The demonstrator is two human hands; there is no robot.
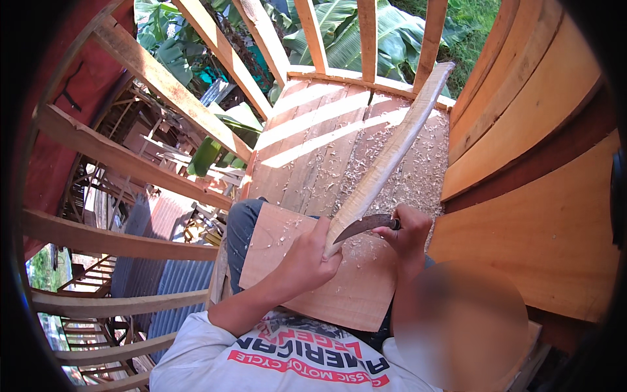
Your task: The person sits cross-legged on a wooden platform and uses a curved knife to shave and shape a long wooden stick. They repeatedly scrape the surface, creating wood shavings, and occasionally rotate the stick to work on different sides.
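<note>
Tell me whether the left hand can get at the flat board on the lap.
Probably yes: the left hand is over the flat board, whose near part lies bare, though gripping the wooden strip may hinder it.

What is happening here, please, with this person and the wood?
The left hand grips a long piece of wood by its near end. The right hand holds a curved knife, its blade at the wood close to the left hand. A flat board lies across the lap, and shavings are scattered over the plank floor.
</note>
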